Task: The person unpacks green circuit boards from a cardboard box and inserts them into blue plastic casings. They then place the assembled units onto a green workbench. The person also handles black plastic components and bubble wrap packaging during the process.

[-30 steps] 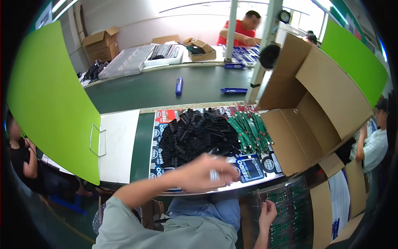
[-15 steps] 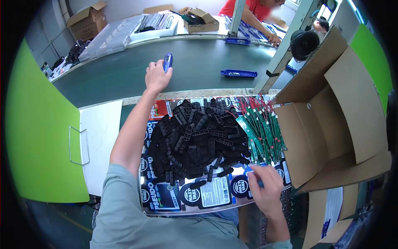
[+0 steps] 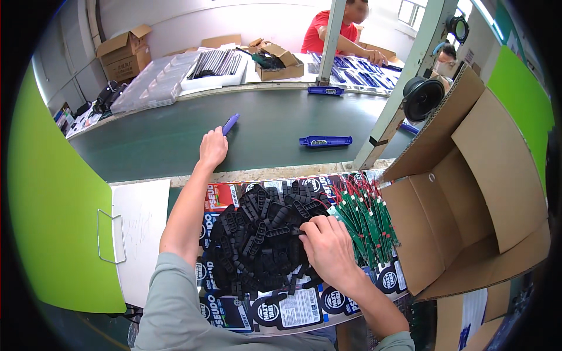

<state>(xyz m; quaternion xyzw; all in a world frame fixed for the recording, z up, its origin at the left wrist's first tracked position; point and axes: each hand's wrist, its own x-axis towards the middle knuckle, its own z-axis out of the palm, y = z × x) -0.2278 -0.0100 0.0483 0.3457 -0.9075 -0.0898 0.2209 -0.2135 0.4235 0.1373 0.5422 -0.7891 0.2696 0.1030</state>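
Note:
My left hand (image 3: pixel 213 147) reaches out over the dark green belt, its fingers closed on the near end of a slim blue plastic casing (image 3: pixel 231 124). Over the right part of a pile of small black plastic parts (image 3: pixel 257 234) is my right hand (image 3: pixel 328 245). Its fingers are bent and drawn together, with the tips down among the parts; what they pinch, if anything, is hidden. Just right of that hand lies a bundle of narrow green circuit boards (image 3: pixel 366 225) with red wires. Another blue casing (image 3: pixel 325 141) rests on the belt (image 3: pixel 269 123), farther right.
An open cardboard box (image 3: pixel 462 199) stands at the right, beside a metal post (image 3: pixel 404 88) with a small black fan (image 3: pixel 423 98). Green panels flank both sides. Across the belt, a person in red (image 3: pixel 325 35) works at rows of blue pieces (image 3: pixel 363 73).
My right hand has moved left and away from me, from the near edge onto the black parts. My left hand still holds the blue casing, now tilted more. The view has tipped up.

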